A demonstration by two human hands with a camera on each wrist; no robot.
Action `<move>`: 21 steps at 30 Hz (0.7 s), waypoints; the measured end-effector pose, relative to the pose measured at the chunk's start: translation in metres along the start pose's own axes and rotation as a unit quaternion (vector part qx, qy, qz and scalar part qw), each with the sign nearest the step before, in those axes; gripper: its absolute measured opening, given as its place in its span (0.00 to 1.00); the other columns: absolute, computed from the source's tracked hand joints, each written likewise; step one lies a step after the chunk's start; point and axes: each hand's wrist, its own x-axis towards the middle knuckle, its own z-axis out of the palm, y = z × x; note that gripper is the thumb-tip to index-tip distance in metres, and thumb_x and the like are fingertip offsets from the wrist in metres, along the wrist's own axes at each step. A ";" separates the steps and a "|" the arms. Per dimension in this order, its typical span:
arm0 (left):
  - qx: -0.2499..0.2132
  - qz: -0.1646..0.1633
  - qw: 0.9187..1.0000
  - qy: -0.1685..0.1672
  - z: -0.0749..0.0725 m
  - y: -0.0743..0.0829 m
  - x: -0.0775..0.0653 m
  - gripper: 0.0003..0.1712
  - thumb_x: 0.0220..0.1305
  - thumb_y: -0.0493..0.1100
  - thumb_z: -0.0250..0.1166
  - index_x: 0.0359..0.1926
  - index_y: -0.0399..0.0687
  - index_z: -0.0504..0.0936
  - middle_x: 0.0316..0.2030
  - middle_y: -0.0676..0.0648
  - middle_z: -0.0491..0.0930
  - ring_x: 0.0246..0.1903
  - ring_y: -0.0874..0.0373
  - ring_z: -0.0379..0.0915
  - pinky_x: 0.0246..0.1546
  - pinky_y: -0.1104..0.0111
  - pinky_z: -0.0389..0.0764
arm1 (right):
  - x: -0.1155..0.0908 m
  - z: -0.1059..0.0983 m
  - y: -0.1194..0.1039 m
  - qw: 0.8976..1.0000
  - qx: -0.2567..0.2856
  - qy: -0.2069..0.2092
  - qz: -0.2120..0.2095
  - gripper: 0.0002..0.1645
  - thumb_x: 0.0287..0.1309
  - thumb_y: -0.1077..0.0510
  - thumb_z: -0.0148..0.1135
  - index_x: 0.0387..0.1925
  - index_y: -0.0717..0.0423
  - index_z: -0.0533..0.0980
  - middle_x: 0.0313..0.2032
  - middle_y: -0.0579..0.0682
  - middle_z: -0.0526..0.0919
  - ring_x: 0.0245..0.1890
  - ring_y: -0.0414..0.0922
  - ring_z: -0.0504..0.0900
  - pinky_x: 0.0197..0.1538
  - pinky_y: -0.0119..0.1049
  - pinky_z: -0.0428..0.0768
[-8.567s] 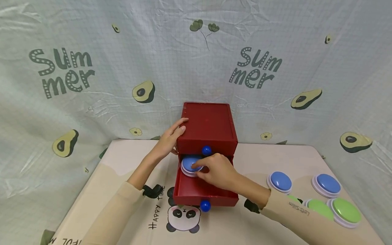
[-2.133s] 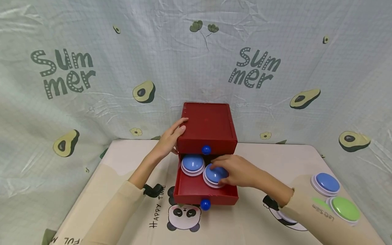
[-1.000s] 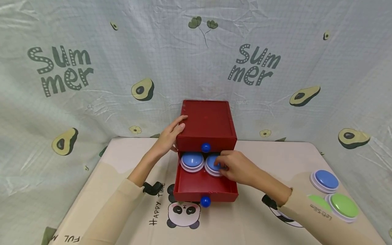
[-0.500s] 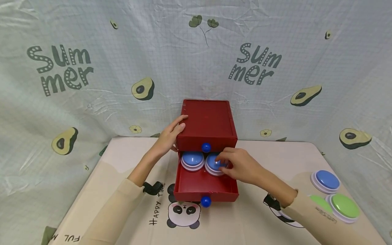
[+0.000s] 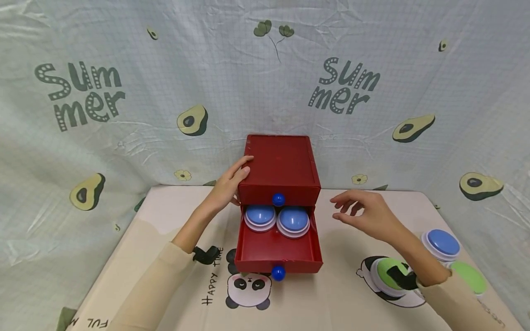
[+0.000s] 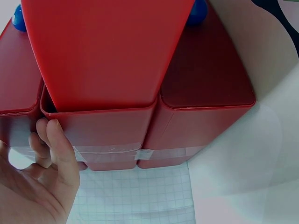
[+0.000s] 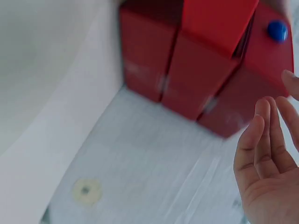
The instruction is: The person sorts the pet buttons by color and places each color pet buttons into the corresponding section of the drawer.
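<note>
My left hand (image 5: 225, 188) lies along the left side of a red drawer cabinet (image 5: 281, 161), its extended fingers touching the top edge and side wall. In the left wrist view, fingers (image 6: 63, 144) press flat against the side wall. Below the cabinet's top drawer, a drawer (image 5: 278, 250) with a blue knob (image 5: 278, 273) is pulled out. Two blue dome push buttons on white bases sit side by side towards its back, a left one (image 5: 260, 216) and a right one (image 5: 293, 219). Right of the cabinet, my right hand (image 5: 372, 214) hovers with loosely bent fingers, holding nothing.
On the table's right side stand another blue push button (image 5: 443, 242) and a green one (image 5: 389, 274), partly behind a black wrist strap (image 5: 401, 277). A further green button (image 5: 469, 277) is partly covered by the right sleeve. A printed cloth (image 5: 281, 92) hangs behind the cabinet.
Since the earliest frame a second blue push button has come into the drawer and been slid back beside the first. My right hand has just released it and moved right. My left hand stays put.
</note>
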 end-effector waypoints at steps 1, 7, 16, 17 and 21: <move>0.000 0.000 1.000 0.000 0.000 0.000 0.000 0.31 0.78 0.61 0.48 0.78 0.73 0.60 0.67 0.35 0.70 0.36 0.45 0.80 0.27 0.56 0.88 | -0.004 -0.006 0.005 1.000 -0.003 0.008 0.011 0.19 0.55 0.59 0.78 0.49 0.48 0.85 0.38 0.42 0.88 0.36 0.33 0.82 0.38 0.28 0.84; 0.000 0.001 1.000 0.002 0.000 -0.002 0.001 0.31 0.78 0.61 0.48 0.78 0.73 0.60 0.66 0.34 0.70 0.35 0.46 0.79 0.26 0.56 0.88 | -0.035 -0.037 0.043 0.997 -0.006 0.049 0.051 0.19 0.56 0.62 0.76 0.50 0.52 0.84 0.37 0.37 0.88 0.35 0.27 0.81 0.38 0.19 0.80; -0.002 -0.007 1.000 0.003 0.001 0.000 0.001 0.31 0.78 0.61 0.48 0.78 0.73 0.60 0.67 0.35 0.69 0.37 0.45 0.80 0.26 0.56 0.88 | -0.088 -0.078 0.109 0.986 -0.017 0.052 0.155 0.18 0.61 0.58 0.74 0.52 0.57 0.82 0.37 0.22 0.82 0.36 0.21 0.78 0.38 0.14 0.78; -0.001 -0.007 1.000 0.003 0.001 0.000 0.001 0.31 0.78 0.61 0.48 0.78 0.74 0.60 0.68 0.35 0.69 0.38 0.44 0.80 0.26 0.56 0.88 | -0.093 -0.082 0.117 0.985 -0.017 0.053 0.166 0.19 0.61 0.58 0.74 0.52 0.57 0.81 0.36 0.21 0.82 0.36 0.20 0.78 0.38 0.14 0.77; -0.001 -0.006 1.000 0.002 0.001 0.001 0.002 0.31 0.78 0.61 0.48 0.78 0.74 0.60 0.68 0.35 0.69 0.39 0.43 0.80 0.27 0.55 0.88 | -0.115 -0.091 0.143 0.977 -0.030 0.056 0.204 0.19 0.61 0.55 0.74 0.52 0.55 0.81 0.36 0.18 0.80 0.35 0.18 0.76 0.36 0.15 0.75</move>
